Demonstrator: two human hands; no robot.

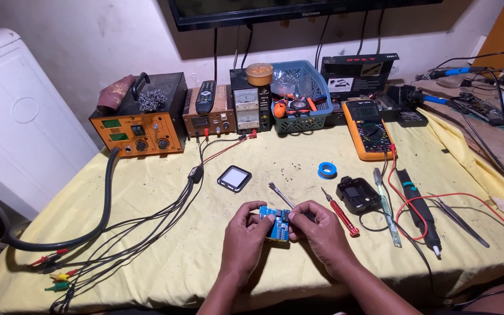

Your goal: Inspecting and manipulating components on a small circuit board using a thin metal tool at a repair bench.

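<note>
Blue, one small circuit board [276, 224] is gripped at lower centre of the frame between closed fingers of the left hand [245, 233] and right hand [319, 232].

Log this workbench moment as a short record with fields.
Surface: table with yellow cloth
Left hand: fingers grip the left edge of a small blue circuit board
Right hand: fingers hold the board's right side
Right of the hands: red-handled screwdriver, black casing, soldering iron
Ahead of the hands: square black-framed screen, blue tape roll
Back row: orange station, orange multimeter, blue basket
</note>
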